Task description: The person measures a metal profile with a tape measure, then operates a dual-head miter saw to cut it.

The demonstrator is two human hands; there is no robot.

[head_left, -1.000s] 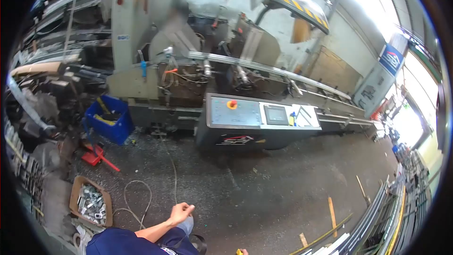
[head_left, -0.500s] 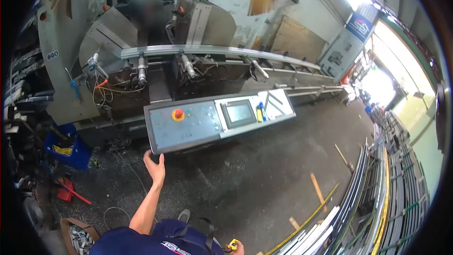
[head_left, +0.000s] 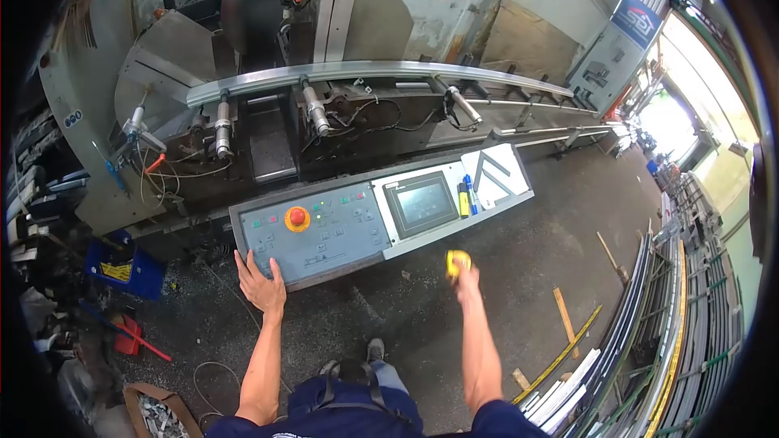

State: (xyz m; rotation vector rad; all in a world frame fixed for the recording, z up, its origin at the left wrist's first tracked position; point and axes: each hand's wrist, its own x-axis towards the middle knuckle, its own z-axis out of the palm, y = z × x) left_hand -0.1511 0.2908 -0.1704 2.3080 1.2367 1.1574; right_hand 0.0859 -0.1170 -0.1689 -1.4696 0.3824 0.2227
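My left hand [head_left: 261, 288] rests at the lower left corner of the grey control panel [head_left: 345, 235], its fingers spread over the edge. In my right hand [head_left: 466, 282] is a yellow tape measure [head_left: 456, 261], held just in front of the panel below the screen [head_left: 420, 203]. A red emergency stop button [head_left: 298, 216] on a yellow ring sits on the panel's left part. Right of the screen lie a yellow marker [head_left: 463, 200] and a blue marker [head_left: 471, 195]. Behind the panel, a long metal profile [head_left: 365, 70] lies across the saw machine.
Pneumatic clamps [head_left: 314, 109] stand along the machine in front of the profile. A blue bin [head_left: 122, 272] and a red dustpan [head_left: 128, 337] are on the floor at left, near a cardboard box [head_left: 138, 405] of metal offcuts. Racks of long profiles [head_left: 649, 341] line the right.
My right hand has risen from beside my body to the front of the panel with the tape measure. My left hand has moved onto the panel's corner. The view has shifted.
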